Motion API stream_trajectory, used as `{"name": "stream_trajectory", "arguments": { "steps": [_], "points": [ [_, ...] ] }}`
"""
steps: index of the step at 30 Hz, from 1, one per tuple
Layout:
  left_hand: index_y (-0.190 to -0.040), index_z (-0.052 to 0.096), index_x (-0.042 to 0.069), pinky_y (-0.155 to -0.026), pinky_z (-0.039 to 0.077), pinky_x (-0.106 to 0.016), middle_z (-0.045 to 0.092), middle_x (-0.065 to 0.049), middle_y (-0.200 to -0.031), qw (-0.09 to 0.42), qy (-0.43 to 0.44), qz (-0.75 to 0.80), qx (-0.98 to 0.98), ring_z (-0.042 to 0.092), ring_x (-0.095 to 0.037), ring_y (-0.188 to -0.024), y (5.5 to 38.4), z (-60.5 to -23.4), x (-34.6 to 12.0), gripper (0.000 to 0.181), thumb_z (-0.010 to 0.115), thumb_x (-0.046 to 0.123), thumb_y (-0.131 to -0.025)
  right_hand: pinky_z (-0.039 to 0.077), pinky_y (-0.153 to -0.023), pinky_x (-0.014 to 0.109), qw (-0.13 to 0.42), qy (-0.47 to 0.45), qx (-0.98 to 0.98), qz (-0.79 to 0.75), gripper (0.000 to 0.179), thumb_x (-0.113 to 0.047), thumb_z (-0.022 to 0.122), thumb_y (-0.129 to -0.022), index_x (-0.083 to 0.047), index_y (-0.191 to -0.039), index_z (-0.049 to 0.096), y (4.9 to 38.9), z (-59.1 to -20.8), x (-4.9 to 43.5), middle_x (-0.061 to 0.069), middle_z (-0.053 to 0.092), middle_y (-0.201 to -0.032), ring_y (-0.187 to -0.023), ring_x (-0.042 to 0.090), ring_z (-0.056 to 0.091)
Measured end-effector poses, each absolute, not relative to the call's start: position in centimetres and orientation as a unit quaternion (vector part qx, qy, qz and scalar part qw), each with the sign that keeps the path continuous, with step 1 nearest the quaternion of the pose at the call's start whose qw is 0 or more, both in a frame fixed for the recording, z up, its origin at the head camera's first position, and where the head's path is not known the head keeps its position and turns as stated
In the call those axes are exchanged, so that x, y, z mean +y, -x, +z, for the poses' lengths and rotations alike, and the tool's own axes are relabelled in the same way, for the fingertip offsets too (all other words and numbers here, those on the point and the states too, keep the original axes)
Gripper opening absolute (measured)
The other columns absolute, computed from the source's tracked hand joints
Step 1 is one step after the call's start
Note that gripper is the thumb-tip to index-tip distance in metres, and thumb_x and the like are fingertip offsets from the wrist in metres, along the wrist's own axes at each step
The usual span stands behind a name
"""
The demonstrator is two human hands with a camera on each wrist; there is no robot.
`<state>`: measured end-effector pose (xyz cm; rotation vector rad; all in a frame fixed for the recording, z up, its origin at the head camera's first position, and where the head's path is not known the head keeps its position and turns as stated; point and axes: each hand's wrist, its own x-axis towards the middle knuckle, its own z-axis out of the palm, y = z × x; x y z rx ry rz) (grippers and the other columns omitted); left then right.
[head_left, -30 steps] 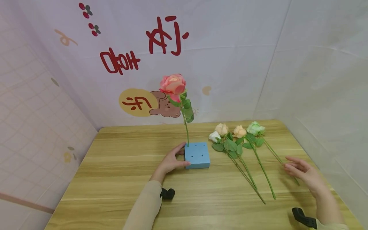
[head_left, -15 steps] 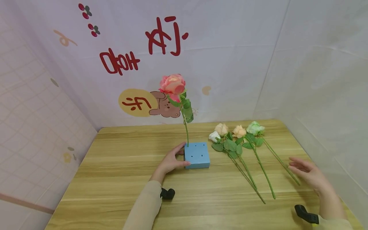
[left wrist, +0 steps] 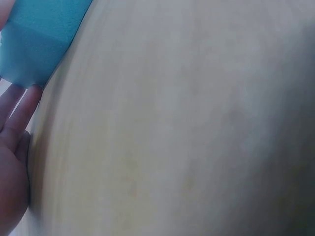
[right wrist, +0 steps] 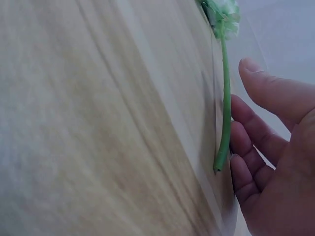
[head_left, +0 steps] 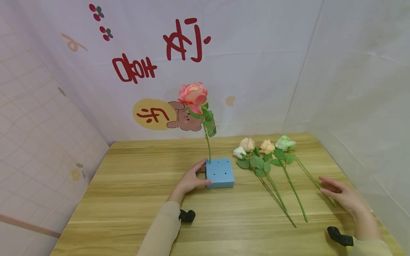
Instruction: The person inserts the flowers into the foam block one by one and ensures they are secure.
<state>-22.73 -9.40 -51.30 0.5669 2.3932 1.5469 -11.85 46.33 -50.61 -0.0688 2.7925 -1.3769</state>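
My left hand grips the left side of a square blue block, thumb at its front corner and fingers at its back. Small holes dot the block's top. A pink artificial rose stands upright in the back left corner. On the right, a pale green rose lies on the table. My right hand is beside the lower end of its stem, thumb apart from the loosely bent fingers. In the right wrist view, the fingertips are right next to the stem and the thumb stands away from it.
Left of the green rose lie a peach rose, a cream rose and a white rose, stems toward the front. A printed cloth wall rises behind the wooden table.
My right hand drew slightly right, away from the green rose's stem, then came back a little toward it. The left hand, block and pink rose have stayed in place.
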Motion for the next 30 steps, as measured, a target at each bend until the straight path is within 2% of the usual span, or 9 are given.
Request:
{"name": "stream_trajectory", "arguments": {
  "steps": [5, 10, 13, 17, 22, 30],
  "points": [
    [-0.157, 0.031, 0.017, -0.107, 0.033, -0.052, 0.047, -0.005, -0.147, 0.12, -0.192, 0.526, 0.82, 0.05, -0.024, -0.125, 22.7, -51.3, -9.4, 0.097, 0.086, 0.031, -0.078, 0.046, -0.071, 0.015, 0.007, 0.036, 0.905, -0.424, 0.054, -0.01, 0.07, -0.094, -0.004, -0.144, 0.051, 12.3, -50.9, 46.2, -0.028, 0.056, -0.108, -0.092, -0.009, 0.052],
    [-0.157, 0.032, 0.019, -0.109, 0.032, -0.052, 0.047, -0.004, -0.147, 0.119, -0.187, 0.527, 0.821, 0.05, -0.024, -0.126, 22.7, -51.3, -9.3, 0.096, 0.086, 0.027, -0.078, 0.046, -0.071, 0.014, 0.003, 0.038, 0.919, -0.393, 0.058, -0.014, 0.072, -0.092, -0.001, -0.144, 0.048, 12.7, -50.8, 46.0, -0.014, 0.06, -0.109, -0.09, -0.01, 0.051],
    [-0.157, 0.032, 0.017, -0.109, 0.03, -0.055, 0.047, -0.008, -0.147, 0.116, -0.191, 0.528, 0.819, 0.049, -0.028, -0.127, 22.6, -51.2, -9.3, 0.094, 0.085, 0.023, -0.079, 0.046, -0.071, 0.015, 0.01, 0.028, 0.925, -0.379, 0.06, -0.017, 0.072, -0.092, -0.001, -0.144, 0.048, 12.8, -50.6, 45.8, -0.002, 0.061, -0.111, -0.088, -0.01, 0.05],
    [-0.157, 0.03, 0.009, -0.108, 0.029, -0.059, 0.045, -0.017, -0.147, 0.121, -0.199, 0.538, 0.81, 0.048, -0.037, -0.127, 22.0, -49.9, -9.2, 0.093, 0.084, 0.016, -0.08, 0.045, -0.07, 0.017, 0.015, 0.021, 0.932, -0.361, 0.06, -0.02, 0.072, -0.092, -0.003, -0.145, 0.048, 12.9, -50.5, 45.6, 0.009, 0.059, -0.111, -0.086, -0.01, 0.049],
    [-0.155, 0.029, 0.003, -0.108, 0.029, -0.06, 0.044, -0.021, -0.147, 0.133, -0.203, 0.545, 0.803, 0.046, -0.042, -0.128, 21.1, -47.8, -9.2, 0.092, 0.082, 0.012, -0.081, 0.046, -0.069, 0.019, 0.023, 0.009, 0.933, -0.358, 0.06, -0.022, 0.073, -0.092, -0.004, -0.145, 0.048, 13.0, -50.4, 45.5, 0.007, 0.059, -0.108, -0.085, -0.008, 0.05],
    [-0.156, 0.031, 0.006, -0.108, 0.029, -0.06, 0.044, -0.021, -0.147, 0.135, -0.206, 0.547, 0.8, 0.046, -0.041, -0.128, 21.0, -47.5, -9.3, 0.09, 0.082, 0.014, -0.082, 0.047, -0.069, 0.021, 0.029, 0.007, 0.93, -0.365, 0.054, -0.02, 0.07, -0.094, -0.006, -0.143, 0.052, 13.4, -50.6, 45.7, 0.005, 0.062, -0.102, -0.083, -0.004, 0.053]
  ]
}}
